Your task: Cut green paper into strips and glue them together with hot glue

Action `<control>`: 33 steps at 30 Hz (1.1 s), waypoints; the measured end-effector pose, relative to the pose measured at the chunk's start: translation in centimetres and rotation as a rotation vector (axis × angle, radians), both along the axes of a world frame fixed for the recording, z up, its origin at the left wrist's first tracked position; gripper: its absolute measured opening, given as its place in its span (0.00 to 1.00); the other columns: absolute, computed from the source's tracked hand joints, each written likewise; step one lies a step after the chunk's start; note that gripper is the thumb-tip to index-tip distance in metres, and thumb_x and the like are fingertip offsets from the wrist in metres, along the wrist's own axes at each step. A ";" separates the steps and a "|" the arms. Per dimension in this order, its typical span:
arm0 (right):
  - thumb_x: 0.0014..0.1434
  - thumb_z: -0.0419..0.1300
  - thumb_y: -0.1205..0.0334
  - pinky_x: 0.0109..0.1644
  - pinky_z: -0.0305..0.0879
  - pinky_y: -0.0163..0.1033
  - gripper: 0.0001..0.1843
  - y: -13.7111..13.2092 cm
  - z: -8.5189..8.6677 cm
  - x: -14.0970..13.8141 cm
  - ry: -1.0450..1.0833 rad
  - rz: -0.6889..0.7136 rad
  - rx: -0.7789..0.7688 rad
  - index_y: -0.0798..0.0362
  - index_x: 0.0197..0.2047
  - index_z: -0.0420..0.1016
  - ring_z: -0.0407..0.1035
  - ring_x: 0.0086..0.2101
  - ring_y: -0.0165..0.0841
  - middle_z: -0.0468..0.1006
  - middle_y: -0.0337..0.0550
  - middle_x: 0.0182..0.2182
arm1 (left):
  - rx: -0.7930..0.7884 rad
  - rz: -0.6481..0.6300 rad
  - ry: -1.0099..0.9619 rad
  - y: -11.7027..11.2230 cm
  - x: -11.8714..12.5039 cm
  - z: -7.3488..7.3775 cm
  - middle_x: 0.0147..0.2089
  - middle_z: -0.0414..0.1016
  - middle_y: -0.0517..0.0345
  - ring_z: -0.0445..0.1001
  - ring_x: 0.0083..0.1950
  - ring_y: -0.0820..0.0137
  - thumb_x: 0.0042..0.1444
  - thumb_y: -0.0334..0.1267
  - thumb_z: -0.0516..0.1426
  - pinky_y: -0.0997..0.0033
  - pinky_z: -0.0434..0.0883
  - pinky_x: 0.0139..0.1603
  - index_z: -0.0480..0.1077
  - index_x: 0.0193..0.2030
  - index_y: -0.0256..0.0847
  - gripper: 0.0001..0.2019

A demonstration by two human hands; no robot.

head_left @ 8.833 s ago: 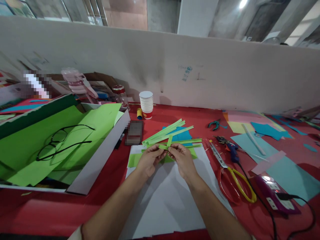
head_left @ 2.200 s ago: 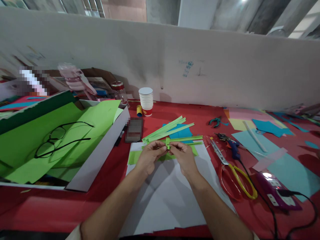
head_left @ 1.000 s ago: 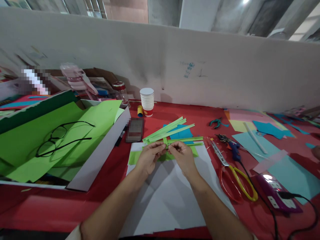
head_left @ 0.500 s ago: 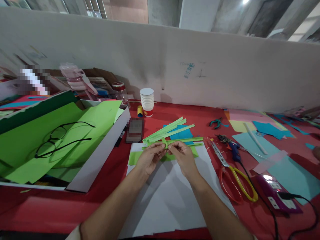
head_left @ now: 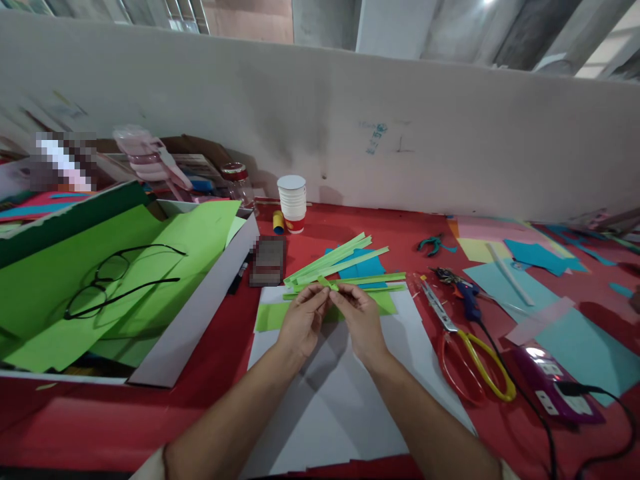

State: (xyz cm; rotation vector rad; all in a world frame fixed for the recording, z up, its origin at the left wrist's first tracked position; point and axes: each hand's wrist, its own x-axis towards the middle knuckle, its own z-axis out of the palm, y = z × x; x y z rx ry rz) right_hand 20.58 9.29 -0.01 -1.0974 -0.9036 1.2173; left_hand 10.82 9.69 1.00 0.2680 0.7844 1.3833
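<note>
My left hand (head_left: 301,322) and my right hand (head_left: 358,319) meet over a white sheet (head_left: 340,400), both pinching a small folded green paper strip (head_left: 328,285) between fingertips. Just beyond my fingers lie several long green paper strips (head_left: 340,261) fanned across a blue paper piece (head_left: 361,265). A wider green paper piece (head_left: 270,315) lies flat under my left hand on the white sheet.
Red-and-yellow scissors (head_left: 467,353) and a blue glue gun (head_left: 466,299) lie to the right, with a purple power strip (head_left: 550,393). A box (head_left: 195,313) holding green paper and black glasses (head_left: 113,277) stands left. Stacked paper cups (head_left: 293,203) and teal pliers (head_left: 434,245) sit further back.
My hands stay at the same spot, working the small green strip; its upright end has been folded down and my fingertips have closed nearer together.
</note>
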 end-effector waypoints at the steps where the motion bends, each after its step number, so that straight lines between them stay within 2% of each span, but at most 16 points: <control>1: 0.46 0.68 0.57 0.43 0.63 0.38 0.12 0.0 0.0 0.0 0.007 -0.007 -0.004 0.51 0.35 0.77 0.68 0.35 0.32 0.77 0.37 0.32 | 0.016 -0.007 -0.006 -0.1 0.1 0.0 0.27 0.74 0.63 0.74 0.31 0.79 0.38 0.24 0.66 0.82 0.71 0.37 0.72 0.26 0.36 0.09; 6: 0.46 0.66 0.56 0.38 0.62 0.36 0.11 0.1 0.6 0.2 0.071 -0.006 -0.062 0.52 0.32 0.77 0.66 0.31 0.31 0.76 0.37 0.29 | 0.021 -0.051 -0.042 -0.3 0.1 0.2 0.24 0.73 0.65 0.74 0.31 0.78 0.40 0.24 0.65 0.78 0.73 0.42 0.70 0.23 0.37 0.09; 11: 0.45 0.66 0.54 0.33 0.60 0.34 0.12 0.3 1.5 1.1 -0.017 0.011 -0.083 0.52 0.32 0.78 0.64 0.29 0.29 0.76 0.38 0.28 | -0.071 -0.146 -0.016 0.0 -0.5 0.6 0.23 0.74 0.63 0.75 0.29 0.77 0.42 0.19 0.61 0.76 0.74 0.44 0.70 0.23 0.36 0.09; 16: 0.44 0.67 0.55 0.33 0.60 0.34 0.11 0.4 2.3 1.8 -0.072 0.119 -0.086 0.52 0.30 0.79 0.63 0.27 0.28 0.75 0.37 0.25 | -0.155 -0.162 -0.030 0.5 -1.1 0.5 0.24 0.74 0.60 0.76 0.28 0.76 0.47 0.17 0.57 0.78 0.76 0.37 0.69 0.24 0.36 0.10; 23: 0.43 0.67 0.56 0.34 0.60 0.34 0.10 0.4 3.1 2.2 -0.083 0.200 -0.078 0.53 0.29 0.78 0.64 0.27 0.27 0.75 0.36 0.25 | -0.112 -0.245 -0.012 0.4 -1.2 0.4 0.26 0.76 0.59 0.77 0.27 0.76 0.48 0.15 0.56 0.81 0.76 0.33 0.72 0.29 0.34 0.11; 28: 0.44 0.66 0.57 0.31 0.58 0.33 0.09 0.3 3.3 2.4 -0.113 0.200 -0.066 0.53 0.27 0.77 0.61 0.25 0.26 0.72 0.35 0.23 | -0.020 -0.275 0.035 0.3 -1.3 0.3 0.29 0.77 0.59 0.77 0.29 0.76 0.46 0.20 0.62 0.80 0.76 0.36 0.73 0.30 0.35 0.08; 33: 0.45 0.65 0.57 0.30 0.57 0.33 0.09 0.2 3.1 2.4 -0.132 0.168 -0.047 0.53 0.28 0.78 0.60 0.25 0.26 0.72 0.35 0.23 | 0.068 -0.281 0.068 0.2 -1.4 0.3 0.33 0.77 0.58 0.77 0.33 0.74 0.42 0.25 0.66 0.77 0.76 0.39 0.74 0.32 0.36 0.09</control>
